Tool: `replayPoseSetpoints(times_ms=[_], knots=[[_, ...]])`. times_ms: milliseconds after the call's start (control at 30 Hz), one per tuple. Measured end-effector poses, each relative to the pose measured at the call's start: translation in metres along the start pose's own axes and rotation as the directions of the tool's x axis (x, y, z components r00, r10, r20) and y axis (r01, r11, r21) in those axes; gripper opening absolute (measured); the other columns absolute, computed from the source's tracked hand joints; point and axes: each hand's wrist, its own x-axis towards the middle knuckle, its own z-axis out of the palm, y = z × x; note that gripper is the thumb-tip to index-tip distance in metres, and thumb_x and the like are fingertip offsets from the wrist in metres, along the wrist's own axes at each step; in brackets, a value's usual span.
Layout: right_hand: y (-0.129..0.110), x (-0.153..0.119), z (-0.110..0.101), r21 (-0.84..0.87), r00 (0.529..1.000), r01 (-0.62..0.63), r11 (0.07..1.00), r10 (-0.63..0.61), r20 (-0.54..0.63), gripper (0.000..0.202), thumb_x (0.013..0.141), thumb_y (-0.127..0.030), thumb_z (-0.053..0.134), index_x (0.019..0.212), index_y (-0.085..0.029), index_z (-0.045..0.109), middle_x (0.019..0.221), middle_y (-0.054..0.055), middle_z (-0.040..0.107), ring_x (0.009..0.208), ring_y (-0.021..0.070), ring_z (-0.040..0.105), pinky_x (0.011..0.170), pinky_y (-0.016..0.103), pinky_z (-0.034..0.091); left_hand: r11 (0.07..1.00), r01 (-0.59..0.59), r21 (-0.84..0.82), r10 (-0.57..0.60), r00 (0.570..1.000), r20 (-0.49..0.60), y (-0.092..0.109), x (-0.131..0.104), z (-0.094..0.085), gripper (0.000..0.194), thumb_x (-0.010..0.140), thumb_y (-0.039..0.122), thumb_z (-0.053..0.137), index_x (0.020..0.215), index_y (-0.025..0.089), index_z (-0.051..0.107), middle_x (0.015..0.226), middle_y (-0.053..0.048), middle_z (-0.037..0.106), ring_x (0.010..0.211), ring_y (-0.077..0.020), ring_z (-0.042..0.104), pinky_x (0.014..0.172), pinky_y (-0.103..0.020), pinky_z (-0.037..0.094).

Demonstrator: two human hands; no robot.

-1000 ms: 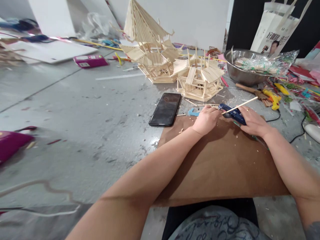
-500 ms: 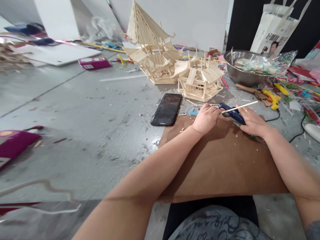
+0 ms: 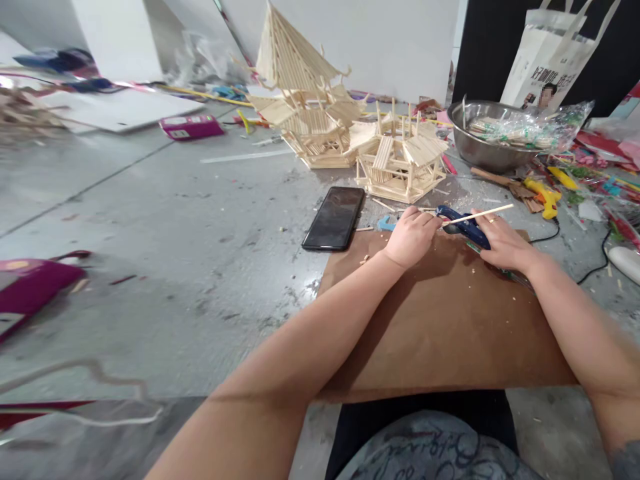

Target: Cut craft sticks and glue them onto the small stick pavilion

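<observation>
Over the far edge of a brown sheet [image 3: 450, 320], my left hand [image 3: 413, 237] pinches one end of a thin pale stick [image 3: 485, 213], which points up to the right. Wrapped around a dark blue tool [image 3: 467, 230], my right hand [image 3: 505, 241] lies just right of the left one. The tool's jaws are by the left fingertips, and the stick crosses above its handle. Beyond the hands stands a low, open wooden stick model [image 3: 403, 160], with a taller roofed one [image 3: 310, 100] behind it to the left.
A black phone [image 3: 334, 219] lies left of the hands. At the back right are a metal bowl [image 3: 493, 143] of sticks and plastic wrap, a yellow glue gun [image 3: 547, 199] with a cable, and a white bag [image 3: 550, 60]. Purple boxes [image 3: 193, 127] lie on the left.
The stick's free end has shifted very slightly left and down. Both hands hold almost the same position.
</observation>
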Motion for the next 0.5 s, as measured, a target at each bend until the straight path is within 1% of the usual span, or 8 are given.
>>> replayPoseSetpoints(times_ms=[67, 133, 200, 267, 333, 433, 500], knots=[[0.000, 0.001, 0.002, -0.007, 1.000, 0.011, 1.000, -0.011, -0.012, 0.075, 0.064, -0.020, 0.047, 0.134, -0.013, 0.021, 0.129, 0.017, 0.040, 0.119, 0.0313, 0.037, 0.094, 0.048, 0.034, 0.999, 0.032, -0.025, -0.031, 0.999, 0.038, 0.001, 0.000, -0.001, 0.030, 0.086, 0.020, 0.033, 0.083, 0.013, 0.062, 0.068, -0.007, 0.061, 0.065, -0.0162, 0.054, 0.070, -0.031, 0.038], [-0.001, 0.002, 0.004, -0.033, 1.000, 0.009, 0.999, -0.009, -0.017, 0.077, 0.064, -0.020, 0.048, 0.134, -0.009, 0.020, 0.130, 0.020, 0.039, 0.120, 0.0318, 0.037, 0.095, 0.048, 0.033, 0.992, 0.099, -0.075, -0.092, 0.991, 0.097, 0.004, 0.000, -0.003, 0.027, 0.084, 0.017, 0.036, 0.082, 0.013, 0.063, 0.070, -0.007, 0.063, 0.068, -0.0165, 0.056, 0.072, -0.031, 0.039], [-0.002, 0.003, 0.005, -0.066, 1.000, -0.009, 0.998, 0.007, -0.023, 0.077, 0.064, -0.020, 0.048, 0.134, -0.005, 0.020, 0.131, 0.022, 0.038, 0.120, 0.0321, 0.037, 0.097, 0.048, 0.031, 0.971, 0.195, -0.138, -0.172, 0.972, 0.161, 0.007, 0.000, -0.004, 0.025, 0.082, 0.016, 0.039, 0.081, 0.013, 0.063, 0.073, -0.007, 0.064, 0.070, -0.0166, 0.058, 0.071, -0.029, 0.040], [-0.003, 0.003, 0.006, -0.081, 0.999, -0.016, 0.997, 0.013, -0.031, 0.077, 0.064, -0.019, 0.048, 0.135, -0.005, 0.019, 0.132, 0.022, 0.038, 0.121, 0.0319, 0.036, 0.097, 0.049, 0.030, 0.937, 0.282, -0.206, -0.240, 0.949, 0.205, 0.010, 0.000, -0.004, 0.024, 0.081, 0.017, 0.041, 0.080, 0.014, 0.064, 0.075, -0.007, 0.066, 0.071, -0.0165, 0.059, 0.069, -0.028, 0.041], [-0.002, 0.002, 0.006, -0.071, 1.000, -0.005, 0.997, 0.003, -0.015, 0.078, 0.065, -0.018, 0.047, 0.136, -0.006, 0.017, 0.135, 0.021, 0.035, 0.124, 0.0309, 0.033, 0.098, 0.049, 0.029, 0.909, 0.326, -0.262, -0.273, 0.937, 0.217, 0.011, 0.000, -0.005, 0.023, 0.080, 0.018, 0.041, 0.078, 0.014, 0.064, 0.076, -0.007, 0.066, 0.071, -0.0161, 0.059, 0.067, -0.026, 0.041], [-0.002, -0.001, 0.004, -0.055, 0.999, 0.000, 0.998, 0.002, 0.046, 0.079, 0.067, -0.017, 0.046, 0.138, -0.007, 0.013, 0.142, 0.019, 0.023, 0.129, 0.0285, 0.025, 0.102, 0.047, 0.025, 0.900, 0.309, -0.307, -0.261, 0.947, 0.189, 0.012, 0.000, -0.005, 0.024, 0.080, 0.017, 0.041, 0.076, 0.014, 0.064, 0.075, -0.006, 0.066, 0.070, -0.0151, 0.058, 0.069, -0.026, 0.040], [-0.002, -0.002, 0.003, -0.064, 0.998, -0.003, 0.998, 0.007, 0.068, 0.078, 0.068, -0.015, 0.044, 0.138, -0.008, 0.012, 0.143, 0.018, 0.019, 0.131, 0.0269, 0.021, 0.103, 0.048, 0.022, 0.887, 0.329, -0.324, -0.287, 0.943, 0.171, 0.011, 0.000, -0.006, 0.025, 0.080, 0.019, 0.041, 0.070, 0.013, 0.063, 0.069, -0.005, 0.064, 0.066, -0.0137, 0.055, 0.067, -0.025, 0.038]])
